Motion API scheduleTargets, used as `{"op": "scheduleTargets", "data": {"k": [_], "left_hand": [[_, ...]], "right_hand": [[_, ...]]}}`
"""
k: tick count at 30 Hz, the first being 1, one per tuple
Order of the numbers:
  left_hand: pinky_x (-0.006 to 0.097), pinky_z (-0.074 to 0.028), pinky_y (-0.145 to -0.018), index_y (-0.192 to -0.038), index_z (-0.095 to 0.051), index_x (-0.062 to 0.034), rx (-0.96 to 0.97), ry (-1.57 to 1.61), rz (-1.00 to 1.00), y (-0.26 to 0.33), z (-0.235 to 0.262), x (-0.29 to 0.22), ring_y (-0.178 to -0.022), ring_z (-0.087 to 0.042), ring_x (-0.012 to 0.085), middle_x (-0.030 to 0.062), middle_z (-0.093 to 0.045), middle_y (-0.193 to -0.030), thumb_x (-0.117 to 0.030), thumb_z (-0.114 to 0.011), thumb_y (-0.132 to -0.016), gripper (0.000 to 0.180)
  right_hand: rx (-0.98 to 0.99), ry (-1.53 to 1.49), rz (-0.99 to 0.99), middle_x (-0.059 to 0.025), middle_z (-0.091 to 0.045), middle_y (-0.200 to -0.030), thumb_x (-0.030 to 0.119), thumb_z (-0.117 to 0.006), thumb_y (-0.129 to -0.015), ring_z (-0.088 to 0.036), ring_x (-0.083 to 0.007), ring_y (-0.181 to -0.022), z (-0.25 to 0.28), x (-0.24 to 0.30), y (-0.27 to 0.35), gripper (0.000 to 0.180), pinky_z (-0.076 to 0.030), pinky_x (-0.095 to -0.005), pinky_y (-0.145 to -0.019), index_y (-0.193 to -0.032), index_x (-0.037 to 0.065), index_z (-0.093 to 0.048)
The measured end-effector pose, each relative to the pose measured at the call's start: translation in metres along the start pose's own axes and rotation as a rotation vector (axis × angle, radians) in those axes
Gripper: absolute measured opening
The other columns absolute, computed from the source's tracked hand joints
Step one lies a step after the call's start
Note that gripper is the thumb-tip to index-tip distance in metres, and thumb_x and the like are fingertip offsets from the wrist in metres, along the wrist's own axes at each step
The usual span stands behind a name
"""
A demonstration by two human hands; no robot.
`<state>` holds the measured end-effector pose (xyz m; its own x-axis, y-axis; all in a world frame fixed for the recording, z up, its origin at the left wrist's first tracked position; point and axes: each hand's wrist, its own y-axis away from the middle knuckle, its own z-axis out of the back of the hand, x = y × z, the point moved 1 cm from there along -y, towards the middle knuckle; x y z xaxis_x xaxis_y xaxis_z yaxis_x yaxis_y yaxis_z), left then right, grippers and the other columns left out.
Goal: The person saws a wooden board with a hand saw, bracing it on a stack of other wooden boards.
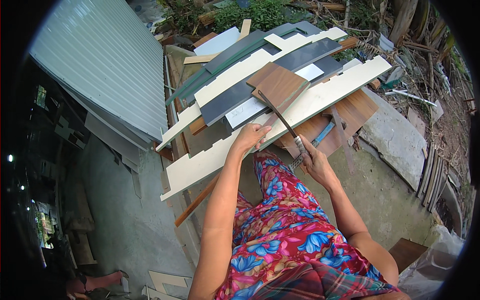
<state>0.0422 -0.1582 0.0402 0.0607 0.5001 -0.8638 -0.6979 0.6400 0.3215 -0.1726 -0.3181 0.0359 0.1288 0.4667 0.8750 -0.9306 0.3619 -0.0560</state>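
Note:
My right hand [316,161] is closed around the light, wrapped handle of a long tool with a narrow dark blade [280,116]. The blade slants up to the left, its tip over a brown wood-grain board piece [281,86] lying on the stack. My left hand [248,137] is at the front edge of a long white notched board [210,162], below the blade. Its fingers are curled in, and whatever they may hold cannot be made out. Beside my right hand is a blue-handled tool [325,132], partly hidden, its kind unclear.
White, dark grey and brown boards [220,105] are piled in front of me. Wood-grain panels [357,107] stick out at the right, near a concrete slab [392,140]. A corrugated metal sheet [105,55] stands at the left. Plants [255,15] and debris lie behind.

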Motion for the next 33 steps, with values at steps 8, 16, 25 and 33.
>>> {"op": "scheduleTargets", "data": {"k": [8, 16, 25, 33], "left_hand": [[0.046, -0.050, -0.065, -0.083, -0.065, -0.0002, -0.417, -0.536, -0.285, -0.013, 0.013, -0.020, -0.070, -0.065, 0.0397, 0.0214, -0.065, -0.071, -0.044, -0.072, -0.086, 0.045], [0.049, -0.049, -0.070, -0.090, -0.065, -0.0030, -0.587, -0.815, -0.409, -0.037, 0.029, -0.019, -0.081, -0.067, 0.0397, 0.0195, -0.069, -0.082, -0.034, -0.075, -0.084, 0.033], [0.047, -0.049, -0.076, -0.093, -0.066, -0.0042, -0.651, -0.828, -0.472, -0.056, 0.032, -0.005, -0.094, -0.061, 0.0348, 0.0152, -0.062, -0.094, -0.029, -0.078, -0.081, 0.030], [0.046, -0.050, -0.078, -0.100, -0.065, -0.0068, -0.669, -0.783, -0.489, -0.055, 0.034, 0.004, -0.094, -0.060, 0.0352, 0.0144, -0.060, -0.096, -0.025, -0.079, -0.079, 0.031]], "right_hand": [[0.021, -0.100, -0.078, -0.0049, -0.050, -0.078, 0.003, -0.050, -0.098, -0.048, -0.0141, -0.071, 0.009, 0.018, -0.016, 0.055, -0.046, -0.0294, -0.070, -0.152, 0.012, -0.041], [-0.060, -0.052, 0.031, -0.0181, -0.058, -0.079, 0.007, -0.050, -0.098, -0.059, -0.0220, -0.072, 0.009, 0.019, -0.029, 0.053, -0.049, -0.0347, -0.075, -0.150, 0.009, -0.042], [-0.098, 0.175, 0.089, -0.0261, -0.066, -0.091, 0.008, -0.051, -0.097, -0.068, -0.0381, -0.087, 0.004, 0.000, -0.053, 0.055, -0.051, -0.0425, -0.080, -0.151, 0.013, -0.040], [-0.016, 0.377, 0.064, -0.0280, -0.066, -0.095, 0.007, -0.051, -0.094, -0.066, -0.0434, -0.091, -0.004, 0.014, -0.092, 0.062, -0.051, -0.0514, -0.079, -0.152, 0.023, -0.037]]}}
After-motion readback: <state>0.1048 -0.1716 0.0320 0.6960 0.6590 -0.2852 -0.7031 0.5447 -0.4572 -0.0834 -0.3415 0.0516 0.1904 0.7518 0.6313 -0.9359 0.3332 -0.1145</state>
